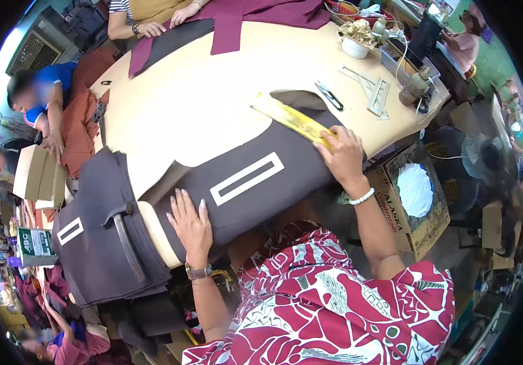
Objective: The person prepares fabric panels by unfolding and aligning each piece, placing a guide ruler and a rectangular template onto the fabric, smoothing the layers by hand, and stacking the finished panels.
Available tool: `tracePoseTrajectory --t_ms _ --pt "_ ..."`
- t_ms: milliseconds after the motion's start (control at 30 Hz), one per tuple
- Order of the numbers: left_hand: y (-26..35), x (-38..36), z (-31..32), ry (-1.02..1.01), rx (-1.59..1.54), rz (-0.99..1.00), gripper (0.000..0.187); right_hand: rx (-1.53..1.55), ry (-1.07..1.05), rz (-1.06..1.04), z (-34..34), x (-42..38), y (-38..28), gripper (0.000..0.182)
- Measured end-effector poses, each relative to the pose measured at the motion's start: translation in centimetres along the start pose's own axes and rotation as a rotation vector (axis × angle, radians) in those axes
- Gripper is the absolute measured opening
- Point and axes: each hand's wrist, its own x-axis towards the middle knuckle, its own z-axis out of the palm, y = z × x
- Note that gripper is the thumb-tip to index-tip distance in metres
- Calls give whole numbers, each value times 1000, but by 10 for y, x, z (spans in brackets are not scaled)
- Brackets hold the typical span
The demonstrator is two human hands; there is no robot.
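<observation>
A dark grey cut fabric piece [279, 176] lies on the cream table, with a white rectangular frame-shaped patch [247, 179] on it. My left hand [189, 224] rests flat on the fabric's near left end, fingers spread. In my right hand [341, 155] is a yellow ruler [295, 119], gripped at its near end and lying across the far right part of the fabric. Left of my left hand sits a stack of dark fabric [97, 243], with a hammer [126, 240] on top and another white frame patch [70, 231].
A box cutter [329, 95] and clear set squares [374, 97] lie right of the ruler. A white pot [354, 47] and a spray gun [415, 86] stand at the table's right end. Across the table, a person's hands [167, 21] touch maroon fabric [228, 27]. A cardboard box [392, 213] stands below right.
</observation>
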Motion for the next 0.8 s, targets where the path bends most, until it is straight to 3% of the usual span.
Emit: tracePoseTrajectory --t_ms 33,133,300,400,433,567,600,667,700,800 --pt "0 -1 1 47 2 28 56 -44 18 31 0 3 8 29" --pt "-2 -1 -3 -78 85 -21 56 -140 36 133 2 21 34 31" --pt "-12 -3 -5 71 17 82 55 -302 12 283 7 45 56 34" --pt "-17 -5 -13 155 -129 48 52 -421 204 189 11 52 53 37" --pt "-23 -5 -14 267 -169 22 47 -379 171 179 9 55 39 37" --pt "-42 -18 -3 225 82 -320 37 -298 55 143 13 37 -1 33" --pt "-48 -19 13 349 89 -275 36 -295 35 128 20 35 -5 32" --pt "-40 -18 0 295 -76 -253 31 -50 -37 116 30 38 3 26" --pt "-44 -16 4 398 -163 -146 26 19 -51 127 30 42 0 24" --pt "-37 -11 -24 511 -603 -176 24 357 -64 145 30 57 0 16"
